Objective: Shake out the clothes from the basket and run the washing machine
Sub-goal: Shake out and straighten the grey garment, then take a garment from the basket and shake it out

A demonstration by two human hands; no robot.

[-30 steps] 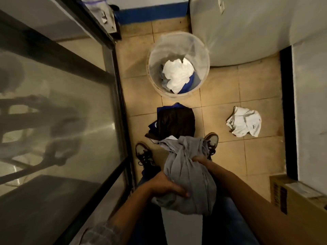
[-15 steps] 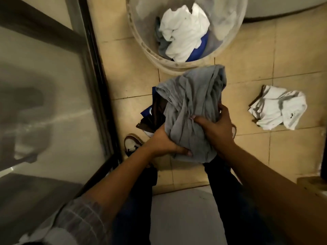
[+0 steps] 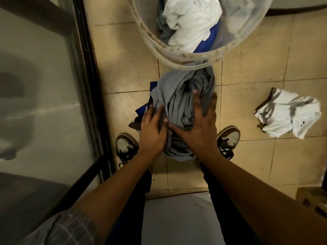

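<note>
Head view: a beige tiled floor is filling the frame, with a dark-framed glass panel running down the left side. A translucent basket is standing at the top centre, holding a white cloth on top of a blue garment and some grey fabric. A crumpled white garment is lying apart on the tiles to the right. A cardboard box is showing at the lower right edge.

A bunched grey garment is lying on a pile of dark clothes just in front of the basket, its far end touching the basket's base. The left hand is resting flat on the near left part of the grey garment, fingers extended, grip not closed on anything. The right hand is pressing palm-down on the garment's right side, fingers spread wide, grip likewise open and holding nothing.

Two shoes, the left shoe and the right shoe, are standing either side of the pile. A checked sleeve is covering the upper left arm.
</note>
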